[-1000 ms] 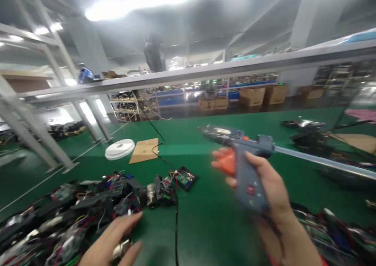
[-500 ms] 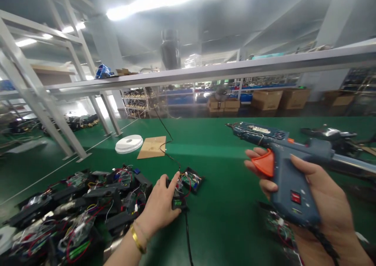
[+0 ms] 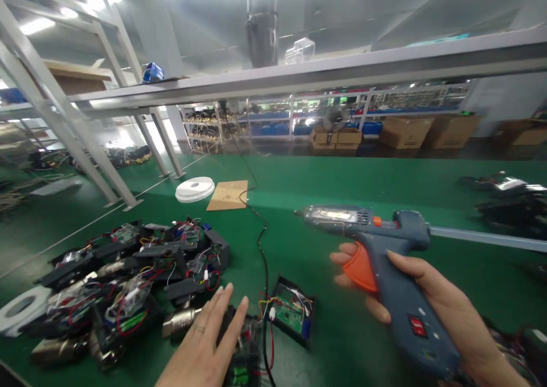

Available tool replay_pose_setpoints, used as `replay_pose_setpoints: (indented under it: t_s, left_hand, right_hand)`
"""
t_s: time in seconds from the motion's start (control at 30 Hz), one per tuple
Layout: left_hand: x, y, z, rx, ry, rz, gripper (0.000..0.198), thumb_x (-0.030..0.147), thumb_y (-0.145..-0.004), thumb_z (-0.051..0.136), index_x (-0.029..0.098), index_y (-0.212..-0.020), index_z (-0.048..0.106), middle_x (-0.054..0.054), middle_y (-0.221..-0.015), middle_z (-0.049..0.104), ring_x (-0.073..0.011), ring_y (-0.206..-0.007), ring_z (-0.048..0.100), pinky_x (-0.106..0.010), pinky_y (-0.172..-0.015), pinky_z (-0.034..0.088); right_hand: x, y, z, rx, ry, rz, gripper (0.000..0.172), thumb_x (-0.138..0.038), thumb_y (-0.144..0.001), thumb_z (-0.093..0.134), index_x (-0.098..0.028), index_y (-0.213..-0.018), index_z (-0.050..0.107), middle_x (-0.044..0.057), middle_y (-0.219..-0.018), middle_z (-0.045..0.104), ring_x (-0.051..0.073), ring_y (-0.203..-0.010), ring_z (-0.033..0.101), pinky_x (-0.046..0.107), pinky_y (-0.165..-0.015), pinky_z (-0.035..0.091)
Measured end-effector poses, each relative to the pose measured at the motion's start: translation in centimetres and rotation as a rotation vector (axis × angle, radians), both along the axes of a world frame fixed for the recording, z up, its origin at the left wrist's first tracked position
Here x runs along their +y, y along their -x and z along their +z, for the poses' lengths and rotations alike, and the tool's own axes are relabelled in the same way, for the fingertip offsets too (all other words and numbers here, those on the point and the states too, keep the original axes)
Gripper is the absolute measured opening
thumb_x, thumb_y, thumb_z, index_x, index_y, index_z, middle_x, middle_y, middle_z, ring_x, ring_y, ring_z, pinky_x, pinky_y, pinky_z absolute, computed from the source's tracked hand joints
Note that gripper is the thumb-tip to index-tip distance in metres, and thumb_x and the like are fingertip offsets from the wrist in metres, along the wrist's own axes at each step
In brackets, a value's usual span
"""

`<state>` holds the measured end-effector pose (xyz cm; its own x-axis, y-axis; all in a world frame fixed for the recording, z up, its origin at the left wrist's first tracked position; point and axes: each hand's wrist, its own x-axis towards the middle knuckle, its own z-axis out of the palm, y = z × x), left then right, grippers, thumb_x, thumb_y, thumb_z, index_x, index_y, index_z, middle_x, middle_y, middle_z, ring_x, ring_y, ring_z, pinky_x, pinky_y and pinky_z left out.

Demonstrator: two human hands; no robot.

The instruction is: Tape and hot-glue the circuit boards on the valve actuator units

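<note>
My right hand [image 3: 453,313] is wrapped around the handle of a dark blue hot glue gun [image 3: 376,244], its fingers at the orange trigger. The nozzle points left, and a long glue stick [image 3: 482,236] extends from the back. My left hand [image 3: 209,335] is open, its fingers stretched over a black housing with wires [image 3: 245,347]; whether the palm touches it is hidden. Joined to it by wires, an opened black casing with a green circuit board [image 3: 293,313] lies just to the right. A black cable [image 3: 262,256] runs between them.
A pile of black electronic housings with metal fittings [image 3: 132,278] covers the left of the green table [image 3: 342,176]. White rings [image 3: 194,188] and a brown board [image 3: 228,195] lie around it. More dark parts [image 3: 508,204] are at right. A shelf beam [image 3: 299,82] crosses above.
The glue gun has swung left and lower, and is more level. My left hand has come nearer with its fingers straighter. The view has tilted down slightly.
</note>
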<state>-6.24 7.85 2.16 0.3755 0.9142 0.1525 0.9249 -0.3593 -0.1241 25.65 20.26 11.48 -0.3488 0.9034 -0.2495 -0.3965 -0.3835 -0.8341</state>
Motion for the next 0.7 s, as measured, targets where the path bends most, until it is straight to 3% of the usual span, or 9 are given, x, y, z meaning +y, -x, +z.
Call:
replay_pose_setpoints:
  t_s: [0.1, 0.2, 0.3, 0.4, 0.5, 0.57, 0.7]
  left_hand:
    - [1.4, -1.5, 2.0, -0.075, -0.093, -0.051, 0.096, 0.033, -0.078, 0.067, 0.014, -0.156, 0.013, -0.021, -0.158, 0.025, -0.0343, -0.14, 0.04, -0.041, -0.102, 0.051]
    - [4.2, -5.1, 2.7, -0.171, -0.002, 0.01, 0.095, 0.046, -0.075, 0.072, 0.009, -0.151, 0.03, -0.02, -0.153, 0.038, -0.036, -0.136, 0.044, -0.047, -0.107, 0.048]
    - [6.5, -8.8, 1.4, -0.12, 0.175, 0.081, 0.084, 0.048, -0.073, 0.076, 0.008, -0.141, 0.048, -0.02, -0.14, 0.054, -0.0375, -0.126, 0.054, -0.052, -0.108, 0.047]
    - [7.3, -10.6, -0.7, 0.027, 0.098, 0.118, 0.051, 0.024, -0.08, 0.069, 0.006, -0.127, 0.061, -0.019, -0.118, 0.067, -0.0318, -0.108, 0.064, -0.047, -0.097, 0.055]
    - [6.9, -10.5, -2.2, 0.08, -0.053, 0.052, 0.032, 0.009, -0.081, 0.057, 0.007, -0.11, 0.07, -0.016, -0.102, 0.069, -0.0278, -0.096, 0.066, -0.042, -0.089, 0.058]
    - [6.5, -9.9, -3.0, 0.05, -0.111, -0.031, 0.03, 0.01, -0.082, 0.055, 0.006, -0.107, 0.07, -0.015, -0.102, 0.068, -0.0282, -0.097, 0.065, -0.042, -0.09, 0.058]
    - [5.8, -8.7, -4.6, -0.004, -0.114, -0.193, 0.027, 0.016, -0.09, 0.05, 0.007, -0.107, 0.069, -0.013, -0.103, 0.068, -0.0258, -0.102, 0.063, -0.037, -0.094, 0.055]
  right_hand:
    - [-0.7, -0.3, -1.3, 0.004, 0.089, 0.027, 0.039, -0.045, -0.079, 0.07, -0.019, -0.109, 0.075, 0.017, -0.111, 0.074, 0.014, -0.046, 0.061, 0.024, -0.044, 0.052]
    - [-1.4, -0.3, -2.1, -0.024, 0.115, 0.002, 0.038, -0.044, -0.08, 0.071, -0.019, -0.108, 0.075, 0.017, -0.114, 0.073, 0.016, -0.051, 0.064, 0.025, -0.045, 0.052]
    - [-1.7, -0.1, -2.8, -0.033, 0.162, -0.059, 0.036, -0.042, -0.079, 0.073, -0.021, -0.107, 0.075, 0.016, -0.119, 0.072, 0.022, -0.071, 0.073, 0.022, -0.048, 0.052]
    - [-1.8, -0.2, -3.8, -0.029, 0.181, -0.073, 0.036, -0.041, -0.078, 0.073, -0.019, -0.106, 0.075, 0.016, -0.116, 0.073, 0.022, -0.072, 0.072, 0.022, -0.05, 0.053]
    - [-1.9, -0.6, -4.7, -0.078, 0.186, -0.025, 0.04, -0.043, -0.081, 0.069, -0.016, -0.109, 0.073, 0.018, -0.101, 0.076, 0.017, -0.054, 0.064, 0.024, -0.047, 0.052]
    - [-1.9, -1.0, -5.0, -0.121, 0.191, 0.004, 0.044, -0.046, -0.082, 0.066, -0.014, -0.112, 0.072, 0.019, -0.095, 0.076, 0.016, -0.048, 0.06, 0.026, -0.045, 0.051]
    - [-2.3, -1.6, -5.3, -0.154, 0.218, 0.019, 0.046, -0.049, -0.079, 0.067, -0.016, -0.111, 0.071, 0.02, -0.101, 0.074, 0.014, -0.044, 0.059, 0.026, -0.042, 0.049]
